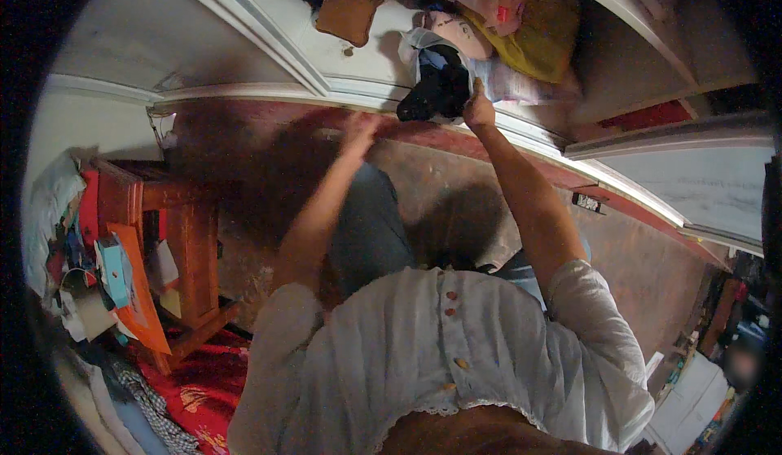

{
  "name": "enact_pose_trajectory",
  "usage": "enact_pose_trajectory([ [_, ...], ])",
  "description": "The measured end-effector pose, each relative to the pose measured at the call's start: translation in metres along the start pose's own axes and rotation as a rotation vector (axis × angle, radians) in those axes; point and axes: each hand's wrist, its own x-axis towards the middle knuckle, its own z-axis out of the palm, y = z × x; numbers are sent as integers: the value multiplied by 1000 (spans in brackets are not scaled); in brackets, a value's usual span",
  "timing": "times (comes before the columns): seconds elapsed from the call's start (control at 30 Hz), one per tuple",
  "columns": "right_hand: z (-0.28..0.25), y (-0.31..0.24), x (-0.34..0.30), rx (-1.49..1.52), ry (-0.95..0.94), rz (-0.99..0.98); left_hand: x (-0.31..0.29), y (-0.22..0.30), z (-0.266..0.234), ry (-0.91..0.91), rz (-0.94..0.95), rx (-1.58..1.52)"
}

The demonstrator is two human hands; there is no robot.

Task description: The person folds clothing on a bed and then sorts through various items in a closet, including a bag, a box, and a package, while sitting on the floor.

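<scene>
My right hand (479, 108) grips the edge of a whitish, see-through plastic bag (412, 41) at the front edge of a low cupboard shelf. Bunched black cloth (440, 80) fills the bag's mouth and hangs out toward the floor. My left hand (359, 131) is held left of the bag, apart from it, its fingers smeared by motion. Behind the bag lies a pale pink item (456, 33), with a mustard-yellow cloth (538, 35) to its right. A brown item (350, 8) stands farther left on the shelf.
A white sliding-door frame (269, 35) borders the shelf, its track running along the front. At the left stands a reddish wooden piece of furniture (195, 251), beside a red patterned cloth (199, 382). A small dark object (588, 203) lies near the track at right.
</scene>
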Motion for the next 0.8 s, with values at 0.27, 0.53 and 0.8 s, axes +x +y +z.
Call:
enact_pose_trajectory([
  [0.27,-7,-21,-65,80,-39,-398,-6,16,117,-229,-65,-368],
  [0.53,-22,-95,-165,266,-380,-797,-41,-17,55,179,-68,-574],
  [0.8,-20,-62,-157,482,-508,-780,-208,82,-149,1066,847,-255],
])
